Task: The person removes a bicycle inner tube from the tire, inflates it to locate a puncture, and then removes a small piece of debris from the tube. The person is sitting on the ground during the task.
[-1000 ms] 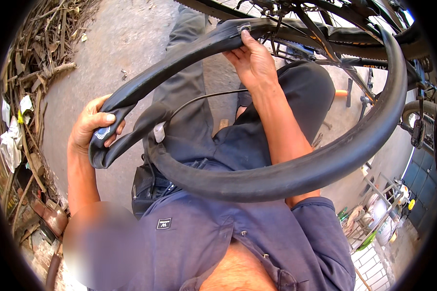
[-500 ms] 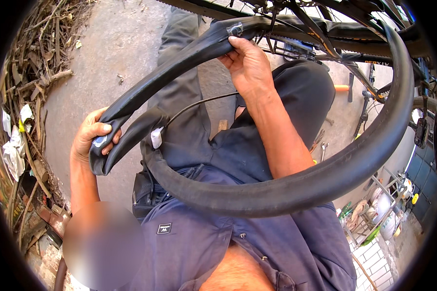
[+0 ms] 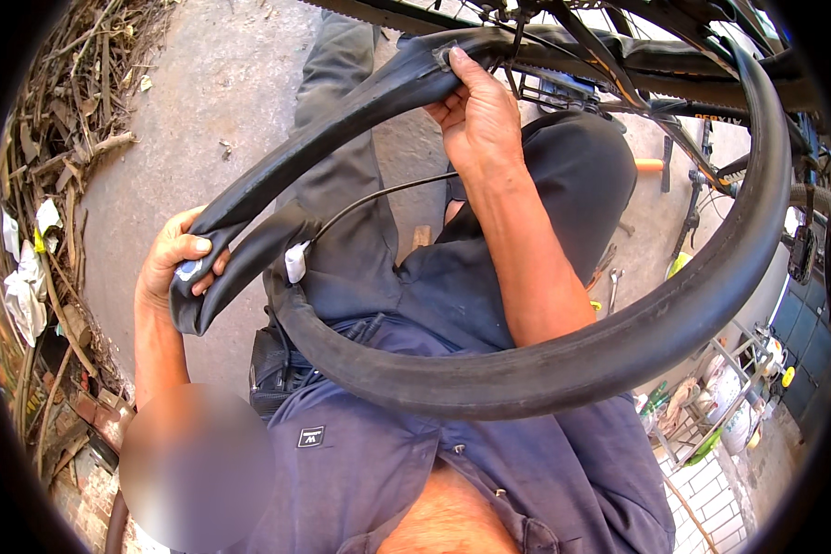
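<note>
My left hand (image 3: 174,259) is closed round a folded stretch of black inner tube (image 3: 517,379), beside a blue patch (image 3: 189,269), at the left. Higher up, my right hand (image 3: 475,125) grips the tube's upper stretch, thumb against a greyish patched spot (image 3: 441,57). The tube forms a wide loop over my lap, plump along its lower and right run, flatter and creased at the left. A thin black hose (image 3: 379,194) with a white piece (image 3: 295,261) on its end meets the tube near my left thigh.
A bicycle (image 3: 628,83) fills the upper right. A hammer with orange handle (image 3: 649,166) and a wrench (image 3: 614,290) lie right of my knee. Sticks and white scraps (image 3: 26,286) line the left. A metal rack with bags (image 3: 711,406) is at lower right.
The tube's lower loop has sagged toward my chest and my left hand is slightly lower. My right hand dipped left, then rose slightly; both keep their hold.
</note>
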Motion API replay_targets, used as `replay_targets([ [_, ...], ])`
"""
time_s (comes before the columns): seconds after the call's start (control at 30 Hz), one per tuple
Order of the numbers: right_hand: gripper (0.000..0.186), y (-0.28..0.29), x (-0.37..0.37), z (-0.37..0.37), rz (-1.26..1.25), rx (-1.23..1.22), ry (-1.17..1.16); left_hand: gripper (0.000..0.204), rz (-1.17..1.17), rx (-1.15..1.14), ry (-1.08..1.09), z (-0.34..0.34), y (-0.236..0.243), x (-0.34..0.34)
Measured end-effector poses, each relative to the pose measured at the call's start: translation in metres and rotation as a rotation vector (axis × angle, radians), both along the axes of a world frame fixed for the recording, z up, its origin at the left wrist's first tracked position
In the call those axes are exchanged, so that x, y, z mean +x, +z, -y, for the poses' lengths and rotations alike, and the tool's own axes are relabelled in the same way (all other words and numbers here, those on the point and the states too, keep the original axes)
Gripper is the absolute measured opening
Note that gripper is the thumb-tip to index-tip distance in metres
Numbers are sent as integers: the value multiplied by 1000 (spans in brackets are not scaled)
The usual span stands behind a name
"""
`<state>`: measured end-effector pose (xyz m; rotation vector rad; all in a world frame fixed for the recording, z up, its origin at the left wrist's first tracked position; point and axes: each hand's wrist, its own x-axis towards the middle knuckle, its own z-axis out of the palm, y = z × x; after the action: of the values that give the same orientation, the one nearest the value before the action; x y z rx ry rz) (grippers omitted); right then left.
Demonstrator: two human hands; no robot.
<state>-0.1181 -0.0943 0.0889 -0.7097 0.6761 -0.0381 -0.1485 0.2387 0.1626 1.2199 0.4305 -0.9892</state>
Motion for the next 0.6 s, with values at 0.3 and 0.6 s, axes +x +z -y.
replay_targets([
  [0.3, 7, 3, -5, 2, 47, -95, 14, 54, -10, 16, 8, 3, 0, 2],
  [0.6, 10, 0, -5, 2, -27, -241, 22, 57, -27, 25, -25, 7, -1, 1],
])
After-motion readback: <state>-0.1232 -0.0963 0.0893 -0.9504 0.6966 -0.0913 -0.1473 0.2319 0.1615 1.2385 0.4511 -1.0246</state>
